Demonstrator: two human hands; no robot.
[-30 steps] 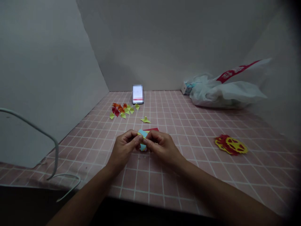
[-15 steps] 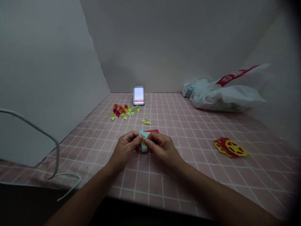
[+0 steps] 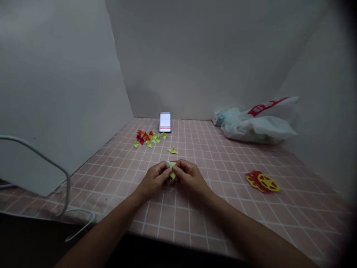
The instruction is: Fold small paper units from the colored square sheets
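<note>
Between my two hands is a small piece of folded yellow paper (image 3: 173,173). My left hand (image 3: 157,178) pinches its left side with thumb and fingers. From the other side, my right hand (image 3: 190,176) pinches it too, so the fingertips nearly meet. Light blue paper (image 3: 168,162) and red paper (image 3: 174,161) peek out behind the fingers, mostly hidden. Just beyond my hands sits a folded yellow paper bird (image 3: 173,150). Farther back lie several small folded paper pieces in yellow, orange and red (image 3: 146,137).
A phone (image 3: 165,122) with a lit screen stands at the back. A white plastic bag (image 3: 256,126) and a tissue box (image 3: 217,117) are at the back right. Red and yellow paper cut-outs (image 3: 263,182) lie on the right. A pale cable (image 3: 67,186) curves along the left edge.
The view has shifted, so the scene sits slightly lower. More of the yellow paper shows between my fingertips, and less of the blue and red paper. Both hands keep their pinch.
</note>
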